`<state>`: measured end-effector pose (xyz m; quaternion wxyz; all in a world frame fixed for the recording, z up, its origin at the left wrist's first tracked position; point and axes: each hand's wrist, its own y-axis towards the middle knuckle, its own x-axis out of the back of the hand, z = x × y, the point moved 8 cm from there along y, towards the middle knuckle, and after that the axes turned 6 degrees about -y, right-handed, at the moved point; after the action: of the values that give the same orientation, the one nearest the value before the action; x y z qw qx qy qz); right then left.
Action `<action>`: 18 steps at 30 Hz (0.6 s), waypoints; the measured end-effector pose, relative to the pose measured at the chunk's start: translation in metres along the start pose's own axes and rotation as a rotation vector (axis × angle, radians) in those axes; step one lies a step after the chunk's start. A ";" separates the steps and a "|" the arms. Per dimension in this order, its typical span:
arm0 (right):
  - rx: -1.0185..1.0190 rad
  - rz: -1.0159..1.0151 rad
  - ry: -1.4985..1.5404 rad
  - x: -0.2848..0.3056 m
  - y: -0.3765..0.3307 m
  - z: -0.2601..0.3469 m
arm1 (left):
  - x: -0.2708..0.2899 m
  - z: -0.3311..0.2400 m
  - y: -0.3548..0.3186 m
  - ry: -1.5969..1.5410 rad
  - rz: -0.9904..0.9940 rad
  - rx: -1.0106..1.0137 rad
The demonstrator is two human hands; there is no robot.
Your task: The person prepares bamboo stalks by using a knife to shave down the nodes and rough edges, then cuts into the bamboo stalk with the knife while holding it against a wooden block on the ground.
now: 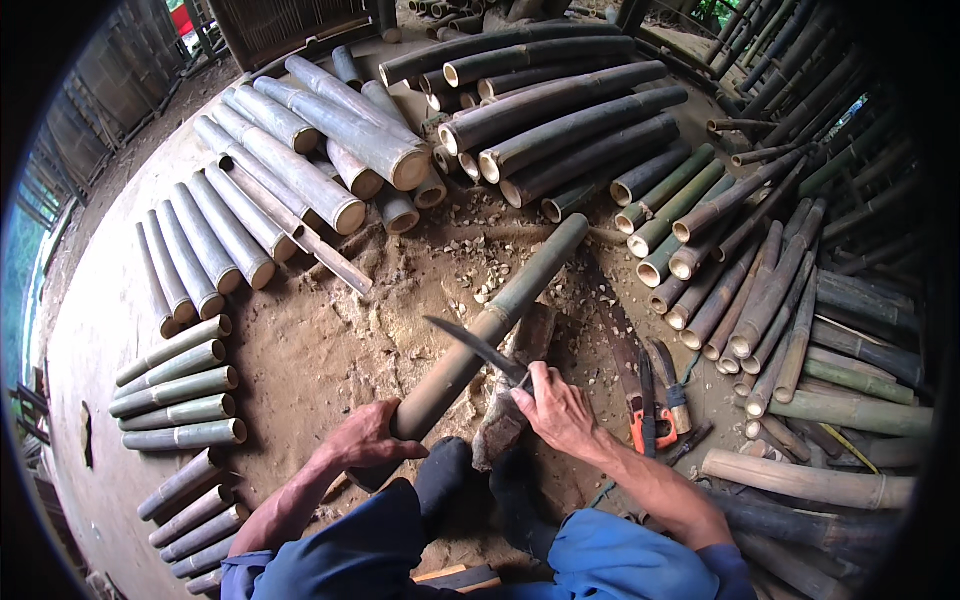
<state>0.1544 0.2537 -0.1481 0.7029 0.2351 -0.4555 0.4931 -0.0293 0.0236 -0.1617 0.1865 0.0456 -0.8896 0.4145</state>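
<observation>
A thick bamboo pole [450, 380] slants away from me, its near end by my left knee and its far end on the chip-strewn dirt. My left hand [365, 437] grips it near the close end, thumb lying across the top. In my right hand [560, 408] is the handle of a dark-bladed knife [470, 346]. The blade points to the upper left and crosses over the pole's middle; whether it touches the bamboo I cannot tell. A rough block [502, 425] lies between my feet, just right of the pole.
An orange-handled saw [645, 420] and a second blade with a wooden handle [677, 405] lie to my right. Cut bamboo lengths [240, 225] line the left, a bamboo stack [560, 85] fills the back, and more bamboo poles [740, 270] are heaped at right.
</observation>
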 end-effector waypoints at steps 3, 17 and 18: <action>0.178 -0.027 -0.120 0.006 0.009 0.013 | -0.003 -0.020 0.002 -0.065 0.014 -0.091; 0.241 0.034 -0.165 0.023 0.020 -0.014 | -0.017 -0.028 0.018 -0.234 0.061 -0.117; 0.151 -0.001 -0.174 0.020 0.022 -0.033 | -0.020 -0.032 0.016 -0.259 0.088 -0.111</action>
<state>0.1496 0.2973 -0.1492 0.6413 0.3293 -0.4762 0.5035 -0.0051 0.0567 -0.1623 0.0540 0.0495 -0.9288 0.3632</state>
